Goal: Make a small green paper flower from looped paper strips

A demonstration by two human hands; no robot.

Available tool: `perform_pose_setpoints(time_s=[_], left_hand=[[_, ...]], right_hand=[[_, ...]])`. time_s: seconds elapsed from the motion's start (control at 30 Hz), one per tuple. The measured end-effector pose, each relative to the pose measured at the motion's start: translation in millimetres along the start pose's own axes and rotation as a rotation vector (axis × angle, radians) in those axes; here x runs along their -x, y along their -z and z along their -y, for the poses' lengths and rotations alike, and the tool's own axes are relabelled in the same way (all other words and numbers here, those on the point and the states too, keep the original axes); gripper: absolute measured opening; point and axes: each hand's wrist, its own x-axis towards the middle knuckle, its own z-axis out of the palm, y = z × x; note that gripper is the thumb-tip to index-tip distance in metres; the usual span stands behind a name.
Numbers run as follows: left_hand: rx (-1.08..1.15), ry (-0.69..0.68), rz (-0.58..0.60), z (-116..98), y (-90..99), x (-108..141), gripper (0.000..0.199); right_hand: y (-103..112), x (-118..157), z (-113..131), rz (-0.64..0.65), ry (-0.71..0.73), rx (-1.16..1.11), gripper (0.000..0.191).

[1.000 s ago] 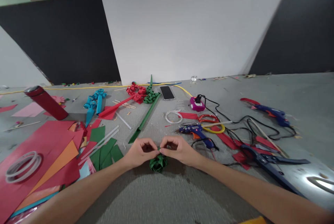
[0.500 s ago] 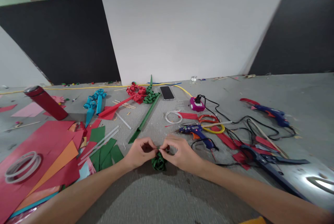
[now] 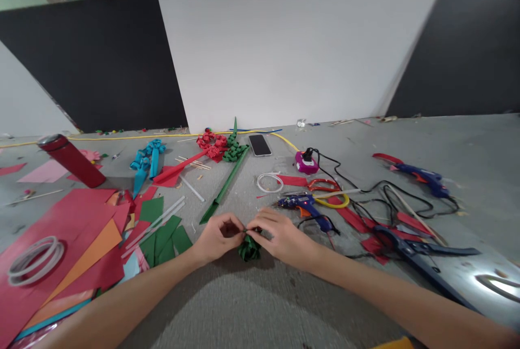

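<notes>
Both hands meet low in the middle of the view, over a dark green folded-paper flower [image 3: 249, 250]. My left hand [image 3: 219, 236] pinches its top edge between thumb and index finger. From the other side my right hand [image 3: 274, 232] closes thumb and fingertips on the same spot, nearly touching the left fingertips. The pinched bit of paper is small and partly hidden by the fingers. Just beyond the hands lies a long green paper stem [image 3: 227, 181]. To the right of my right hand is a blue glue gun [image 3: 304, 206] with a small red light.
On the left are red paper sheets [image 3: 81, 213], green paper pieces [image 3: 166, 240], white tape rings [image 3: 36, 260] and a red flask [image 3: 73, 160]. Farther back lie red paper flowers [image 3: 212, 144] and a phone [image 3: 260, 145]. Cables, scissors [image 3: 331, 197], a purple power adapter [image 3: 306, 162] and a dark-handled cutter [image 3: 414, 257] occupy the right.
The green paper flower has shifted and turned slightly to the right under the fingers. My right fingers have flattened a little closer over it. Everything else lies as before.
</notes>
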Motion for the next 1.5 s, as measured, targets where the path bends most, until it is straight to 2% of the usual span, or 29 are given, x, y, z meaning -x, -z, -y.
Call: perform_pose_setpoints(time_s=[0.3,0.53,0.7,0.83,1.07,1.27,1.5], left_hand=[[-0.155,0.014,-0.045,1,-1.4,2,0.016],[-0.134,-0.017,0.0,-4,-1.8,1,0.017],[-0.022,-0.064,0.064,-13,-2.2,4,0.034],[-0.136,-0.047,0.101,-15,-3.5,8,0.056],[-0.23,-0.027,0.028,-13,-5.7,5,0.037],[-0.298,-0.029,-0.039,-13,-6.7,5,0.028],[-0.364,-0.074,-0.082,-11,-5.2,5,0.026]], right_hand=[[-3,1,2,-0.008,0.051,0.094,0.012],[-2,1,2,-0.03,0.075,0.09,0.013],[-1,0,3,-0.191,0.048,0.104,0.013],[-2,1,4,-0.275,0.063,0.119,0.013],[-3,5,4,-0.278,0.087,0.171,0.012],[-4,7,3,-0.274,0.089,0.11,0.012],[-6,8,3,-0.252,0.165,0.19,0.014]])
